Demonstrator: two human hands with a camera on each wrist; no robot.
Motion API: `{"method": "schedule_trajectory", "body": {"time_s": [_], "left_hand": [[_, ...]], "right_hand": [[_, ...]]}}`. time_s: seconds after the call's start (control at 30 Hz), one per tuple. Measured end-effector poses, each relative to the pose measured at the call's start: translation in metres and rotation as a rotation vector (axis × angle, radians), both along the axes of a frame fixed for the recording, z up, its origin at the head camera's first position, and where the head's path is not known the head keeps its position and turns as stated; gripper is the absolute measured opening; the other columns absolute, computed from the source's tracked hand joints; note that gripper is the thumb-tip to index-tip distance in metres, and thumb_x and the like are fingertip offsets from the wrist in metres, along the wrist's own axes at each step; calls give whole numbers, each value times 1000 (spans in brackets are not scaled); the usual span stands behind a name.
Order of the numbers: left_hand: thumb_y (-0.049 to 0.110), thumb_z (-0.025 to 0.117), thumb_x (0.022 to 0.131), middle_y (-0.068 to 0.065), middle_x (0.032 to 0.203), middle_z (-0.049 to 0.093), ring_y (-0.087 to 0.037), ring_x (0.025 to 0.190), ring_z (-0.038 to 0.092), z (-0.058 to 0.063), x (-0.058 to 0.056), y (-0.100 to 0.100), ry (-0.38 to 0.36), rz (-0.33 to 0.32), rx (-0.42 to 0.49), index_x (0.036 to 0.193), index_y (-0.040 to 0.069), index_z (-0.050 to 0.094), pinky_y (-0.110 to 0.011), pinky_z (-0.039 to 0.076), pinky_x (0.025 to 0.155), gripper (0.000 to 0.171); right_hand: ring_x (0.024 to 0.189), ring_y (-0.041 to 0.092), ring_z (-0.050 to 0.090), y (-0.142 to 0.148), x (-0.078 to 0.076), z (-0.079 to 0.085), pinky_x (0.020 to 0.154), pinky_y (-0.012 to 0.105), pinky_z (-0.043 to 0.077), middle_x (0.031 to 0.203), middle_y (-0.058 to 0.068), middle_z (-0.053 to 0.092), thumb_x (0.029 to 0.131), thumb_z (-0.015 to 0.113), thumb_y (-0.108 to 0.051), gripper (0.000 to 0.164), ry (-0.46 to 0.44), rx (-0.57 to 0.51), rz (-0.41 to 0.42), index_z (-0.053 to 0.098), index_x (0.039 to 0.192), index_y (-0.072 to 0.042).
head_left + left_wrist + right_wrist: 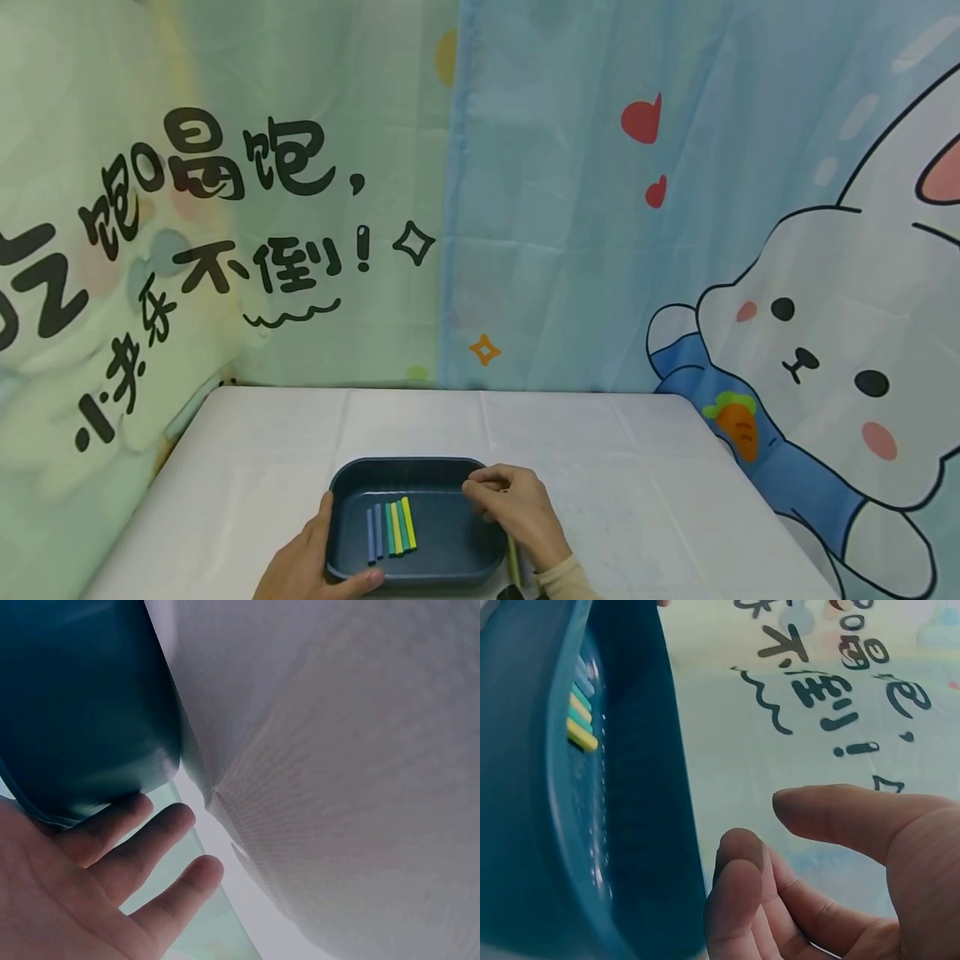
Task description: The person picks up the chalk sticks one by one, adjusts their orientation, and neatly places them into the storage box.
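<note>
A dark blue rectangular tray (457,533) sits on the white-covered table. In it, left of centre, several slim chalk-like sticks (397,529) lie side by side, blue, green and yellow; the right wrist view shows some of their blunt ends, including a yellow stick (582,735). My left hand (311,558) holds the tray's front left corner, thumb over the front rim and forefinger along the left side. Three fingers (161,851) of it spread beyond the tray's edge. My right hand (517,504) is at the tray's right rim, fingers bent, with a gap between thumb and fingertips and nothing seen in it.
A yellowish stick (513,560) and a black object (510,592) show partly beside the tray, under the right wrist. White cloth covers the table (645,492). Behind it hang printed curtains (555,250) with lettering and a rabbit.
</note>
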State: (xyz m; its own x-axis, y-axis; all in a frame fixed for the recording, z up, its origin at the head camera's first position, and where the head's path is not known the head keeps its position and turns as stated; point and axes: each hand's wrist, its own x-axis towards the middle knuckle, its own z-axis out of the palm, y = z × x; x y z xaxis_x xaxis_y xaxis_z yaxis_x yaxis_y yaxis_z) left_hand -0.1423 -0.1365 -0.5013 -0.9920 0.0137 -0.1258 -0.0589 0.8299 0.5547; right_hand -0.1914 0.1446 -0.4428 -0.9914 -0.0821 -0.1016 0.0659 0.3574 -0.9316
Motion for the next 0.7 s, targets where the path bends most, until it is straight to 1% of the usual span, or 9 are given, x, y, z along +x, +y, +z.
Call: {"method": "schedule_trajectory", "body": {"time_s": [0.07,0.23,0.37,0.47,0.6,0.7], "left_hand": [[85,68,68,-29,137,53,-31,102,60,0,0,0,-2,2,1,158,-7,17,-60,52,91,138],[84,68,69,-28,138,52,-31,103,60,0,1,0,-4,1,10,158,-7,17,-59,52,92,138],[84,69,69,-29,138,52,-32,105,60,-1,0,0,-6,-1,8,158,-7,17,-60,51,92,138],[85,68,68,-29,139,52,-32,103,60,-1,0,0,-12,4,5,158,-6,17,-60,51,92,138],[86,67,68,-28,138,52,-31,102,60,0,0,0,-15,11,4,158,-6,17,-60,52,91,139],[86,67,68,-28,138,52,-31,101,59,0,0,0,-16,15,4,159,-6,17,-60,52,91,139]], "right_hand": [[80,24,68,4,2,1,74,42,58,92,8,72,91,75,-30,39,-13,-21,-25,72,115,1],[77,24,68,15,5,0,71,41,58,91,7,73,91,75,-25,35,3,-1,-101,73,113,2],[76,21,68,25,7,-3,70,41,58,92,6,73,89,76,-24,33,9,29,-161,74,111,1],[76,20,68,32,9,-7,69,38,58,90,5,74,88,77,-24,32,10,58,-202,74,109,0],[75,20,68,42,11,-12,66,34,57,88,3,73,87,77,-25,30,-3,98,-240,75,106,-1],[73,20,68,50,13,-16,65,33,56,86,2,73,86,77,-26,31,-17,137,-257,75,105,-2]]}}
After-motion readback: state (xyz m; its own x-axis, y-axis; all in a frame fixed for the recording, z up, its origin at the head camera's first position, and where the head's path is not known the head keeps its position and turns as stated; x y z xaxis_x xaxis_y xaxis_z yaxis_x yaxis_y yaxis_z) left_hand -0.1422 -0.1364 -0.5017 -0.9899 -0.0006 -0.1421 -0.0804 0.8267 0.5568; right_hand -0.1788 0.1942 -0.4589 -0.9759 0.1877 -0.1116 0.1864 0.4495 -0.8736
